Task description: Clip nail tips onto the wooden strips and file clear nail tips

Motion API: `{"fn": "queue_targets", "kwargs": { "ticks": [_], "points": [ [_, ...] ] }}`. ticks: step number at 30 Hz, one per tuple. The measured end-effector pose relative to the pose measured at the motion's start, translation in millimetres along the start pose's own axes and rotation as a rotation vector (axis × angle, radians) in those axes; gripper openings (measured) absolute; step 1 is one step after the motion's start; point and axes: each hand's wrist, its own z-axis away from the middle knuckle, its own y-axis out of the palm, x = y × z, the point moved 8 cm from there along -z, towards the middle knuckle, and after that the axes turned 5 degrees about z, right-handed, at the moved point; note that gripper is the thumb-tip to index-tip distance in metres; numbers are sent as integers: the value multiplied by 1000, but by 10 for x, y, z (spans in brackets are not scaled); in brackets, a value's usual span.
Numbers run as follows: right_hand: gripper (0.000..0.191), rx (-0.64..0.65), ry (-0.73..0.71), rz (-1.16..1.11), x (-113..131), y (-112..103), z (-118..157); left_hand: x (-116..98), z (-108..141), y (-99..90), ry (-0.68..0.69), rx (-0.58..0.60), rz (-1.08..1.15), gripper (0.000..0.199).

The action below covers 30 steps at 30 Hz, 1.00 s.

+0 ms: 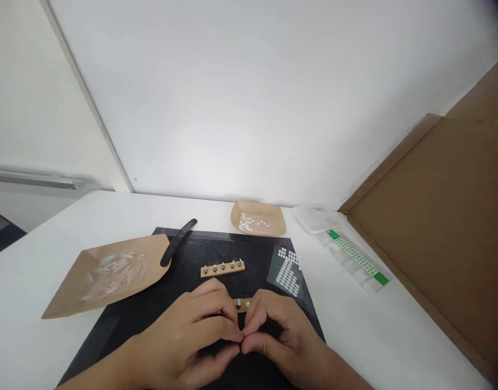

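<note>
My left hand (206,327) and my right hand (275,330) meet over the black mat (151,319), fingertips pinched together. Whatever sits between those fingertips is too small or too hidden to make out. Just beyond my hands, a cork strip (243,304) with small metal holders shows partly, its ends covered by my fingers. Farther back lies a second cork strip (223,269) carrying several metal holders, each with a small white tip. To the right, a clear sheet of white adhesive dots (287,272) rests on the mat, some dots gone.
At left, a cardboard tray (70,287) holds several clear nail tips (117,275); a black curved nail file (178,242) leans on its edge. A smaller tray (273,216) with white bits stands behind. Plastic packaging with a green label (356,260) and a cardboard panel (444,227) are at right.
</note>
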Motion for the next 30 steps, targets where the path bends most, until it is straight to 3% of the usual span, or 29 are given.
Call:
{"fn": "queue_targets", "kwargs": {
  "ticks": [6,11,19,25,30],
  "points": [
    [17,-12,21,-191,-25,47,41,37,0,-32,-40,-50,73,27],
    [20,2,38,-310,-73,96,49,16,-21,1,-10,-28,160,25],
    [20,8,103,-354,-126,133,34,42,22,33,-77,38,161,19],
    [26,47,128,-205,-139,151,41,18,33,22,-103,41,63,21],
    [20,105,-84,113,-8,182,35,40,47,1,-126,15,22,23]
  ]
}}
